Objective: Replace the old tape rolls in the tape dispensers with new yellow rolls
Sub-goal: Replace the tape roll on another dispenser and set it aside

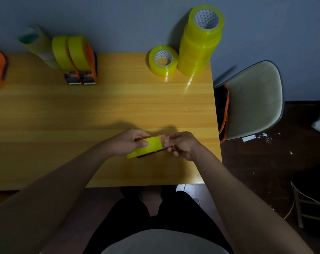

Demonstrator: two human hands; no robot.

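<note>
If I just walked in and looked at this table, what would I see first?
Probably the tall stack of bright yellow tape rolls at the table's far right corner, with one single roll standing right beside it. Then you would see the two hands near the front edge: the left hand and right hand hold a tape dispenser with a yellow roll in it.

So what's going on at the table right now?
A person is working on a tape dispenser loaded with a yellow roll near the table's front edge. The left hand grips the roll; the right hand pinches at its other end. At the back stand two finished dispensers, a single yellow roll and a stack of new rolls.
</note>
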